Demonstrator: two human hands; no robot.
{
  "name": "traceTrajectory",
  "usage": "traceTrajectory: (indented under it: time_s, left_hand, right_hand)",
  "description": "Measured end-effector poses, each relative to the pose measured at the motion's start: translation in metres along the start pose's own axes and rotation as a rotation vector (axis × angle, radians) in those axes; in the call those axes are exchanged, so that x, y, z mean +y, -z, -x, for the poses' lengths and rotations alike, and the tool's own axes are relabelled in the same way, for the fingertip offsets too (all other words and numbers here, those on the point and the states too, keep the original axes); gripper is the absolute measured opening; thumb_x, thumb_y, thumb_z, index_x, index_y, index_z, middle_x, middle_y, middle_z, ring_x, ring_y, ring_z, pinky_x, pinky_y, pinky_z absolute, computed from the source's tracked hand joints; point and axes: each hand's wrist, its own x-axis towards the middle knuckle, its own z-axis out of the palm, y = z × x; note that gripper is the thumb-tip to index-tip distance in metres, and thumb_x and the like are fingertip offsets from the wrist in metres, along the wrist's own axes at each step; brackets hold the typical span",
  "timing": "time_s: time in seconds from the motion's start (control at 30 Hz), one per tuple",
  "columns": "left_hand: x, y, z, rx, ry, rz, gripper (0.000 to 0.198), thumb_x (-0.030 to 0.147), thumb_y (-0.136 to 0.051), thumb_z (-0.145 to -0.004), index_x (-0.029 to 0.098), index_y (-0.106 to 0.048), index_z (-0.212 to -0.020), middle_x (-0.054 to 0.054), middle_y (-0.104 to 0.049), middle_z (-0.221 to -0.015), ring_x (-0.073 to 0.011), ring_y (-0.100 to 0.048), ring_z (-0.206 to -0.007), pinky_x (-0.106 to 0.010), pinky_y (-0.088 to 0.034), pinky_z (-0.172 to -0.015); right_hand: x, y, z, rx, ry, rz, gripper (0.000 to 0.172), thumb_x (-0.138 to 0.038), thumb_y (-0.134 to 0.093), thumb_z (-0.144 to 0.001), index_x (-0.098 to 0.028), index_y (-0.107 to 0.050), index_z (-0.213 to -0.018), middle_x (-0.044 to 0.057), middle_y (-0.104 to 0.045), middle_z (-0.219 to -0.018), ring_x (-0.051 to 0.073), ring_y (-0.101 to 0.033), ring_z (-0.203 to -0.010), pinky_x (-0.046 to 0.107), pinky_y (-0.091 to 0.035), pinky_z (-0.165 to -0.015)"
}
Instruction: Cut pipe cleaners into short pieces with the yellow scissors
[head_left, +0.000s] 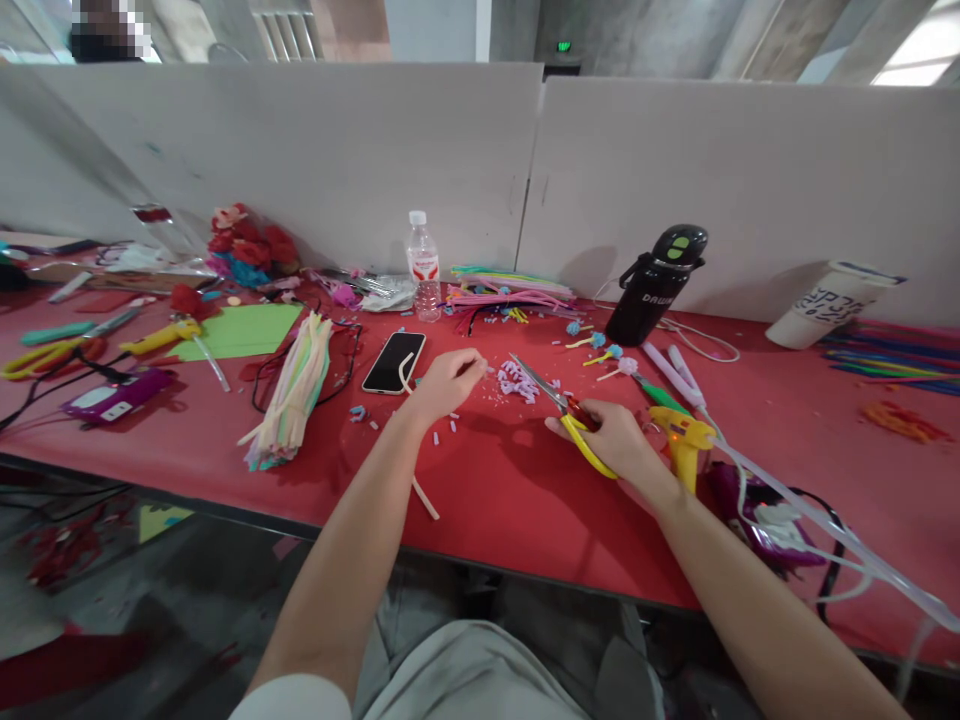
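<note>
My left hand (448, 383) is over the middle of the table, its fingertips pinched together; what they hold, if anything, is too small to name. A cream pipe cleaner (425, 498) shows below that wrist, and a cream strip (406, 370) curls over the phone beside it; whether they are one piece is hidden by my arm. My right hand (611, 440) is wrapped round the handles of scissors (576, 430) with yellow and red grips. Their blades point up and left, towards a small heap of lilac curled pieces (517, 382) between the hands.
A phone (394, 362) and a pipe cleaner bundle (291, 395) lie left of my left hand. Behind stand a water bottle (424, 268) and a black flask (656, 285). A yellow glue gun (682, 440) with its cord is close to my right wrist. A cup (825, 305) leans farther right.
</note>
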Motion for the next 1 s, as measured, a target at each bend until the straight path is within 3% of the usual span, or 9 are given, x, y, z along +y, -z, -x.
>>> traceTrajectory:
  time_s: [0.23,0.3,0.37,0.47,0.57,0.73,0.87,1.0]
  left_hand:
    - [-0.025,0.034,0.01,-0.408,0.34,-0.216,0.027,0.03,-0.052,-0.073,0.017,-0.063,-0.051,-0.002,-0.056,-0.048,-0.0126,-0.045,-0.045,-0.027,-0.027,-0.048]
    - [-0.027,0.036,0.011,-0.381,0.393,-0.288,0.03,0.033,-0.053,-0.073,0.018,-0.062,-0.049,-0.002,-0.053,-0.044,-0.0126,-0.042,-0.042,-0.028,-0.025,-0.047]
    - [-0.027,0.033,0.011,-0.278,0.36,-0.334,0.032,0.037,-0.054,-0.075,0.018,-0.06,-0.05,-0.001,-0.053,-0.045,-0.0127,-0.043,-0.044,-0.028,-0.026,-0.048]
    - [-0.023,0.02,0.006,-0.139,0.173,-0.296,0.025,0.035,-0.054,-0.079,0.018,-0.062,-0.063,-0.002,-0.061,-0.061,-0.0139,-0.052,-0.057,-0.026,-0.034,-0.056]
    - [-0.016,0.001,0.001,-0.079,0.031,-0.225,0.02,0.033,-0.052,-0.083,0.018,-0.063,-0.077,-0.002,-0.063,-0.072,-0.0142,-0.055,-0.067,-0.026,-0.039,-0.063]
    - [-0.005,-0.027,-0.004,-0.074,-0.1,-0.256,0.016,0.027,-0.05,-0.086,0.019,-0.064,-0.085,-0.005,-0.06,-0.084,-0.0148,-0.055,-0.072,-0.029,-0.043,-0.072]
    - [-0.006,-0.039,-0.007,-0.129,-0.091,-0.288,0.022,0.023,-0.051,-0.084,0.022,-0.063,-0.102,-0.006,-0.058,-0.101,-0.0164,-0.058,-0.08,-0.031,-0.046,-0.079]
    - [-0.013,-0.045,-0.011,-0.174,-0.085,-0.366,0.021,0.022,-0.05,-0.084,0.022,-0.062,-0.101,-0.007,-0.057,-0.102,-0.0173,-0.059,-0.082,-0.032,-0.047,-0.081]
  right_hand:
    - [0.001,-0.002,-0.001,0.064,0.007,-0.007,0.057,-0.064,-0.066,-0.068,-0.02,-0.031,-0.057,-0.006,-0.028,-0.055,0.008,-0.025,-0.053,0.023,-0.02,-0.046]
    - [0.001,-0.002,-0.001,0.085,0.011,-0.018,0.056,-0.064,-0.066,-0.069,-0.02,-0.033,-0.057,-0.005,-0.03,-0.054,0.008,-0.026,-0.053,0.023,-0.021,-0.046]
    - [0.001,-0.001,-0.001,0.105,0.015,-0.021,0.055,-0.064,-0.064,-0.07,-0.02,-0.034,-0.057,-0.005,-0.032,-0.054,0.008,-0.027,-0.053,0.023,-0.021,-0.046]
    - [0.0,0.001,-0.002,0.128,0.016,-0.009,0.054,-0.065,-0.063,-0.07,-0.02,-0.035,-0.057,-0.005,-0.034,-0.053,0.008,-0.029,-0.052,0.023,-0.022,-0.046]
    - [0.0,0.001,-0.003,0.135,0.021,-0.009,0.052,-0.062,-0.063,-0.072,-0.02,-0.038,-0.057,-0.005,-0.036,-0.053,0.008,-0.029,-0.051,0.023,-0.022,-0.046]
    - [-0.003,0.003,-0.003,0.149,0.039,-0.041,0.049,-0.06,-0.064,-0.072,-0.02,-0.039,-0.058,-0.004,-0.039,-0.054,0.009,-0.03,-0.051,0.024,-0.023,-0.047]
    - [-0.004,0.004,-0.003,0.162,0.034,-0.051,0.05,-0.061,-0.062,-0.073,-0.02,-0.038,-0.058,-0.004,-0.038,-0.054,0.008,-0.03,-0.051,0.024,-0.023,-0.046]
    - [-0.004,0.004,-0.003,0.162,0.028,-0.031,0.049,-0.06,-0.063,-0.073,-0.02,-0.038,-0.058,-0.004,-0.037,-0.053,0.008,-0.029,-0.051,0.023,-0.022,-0.046]
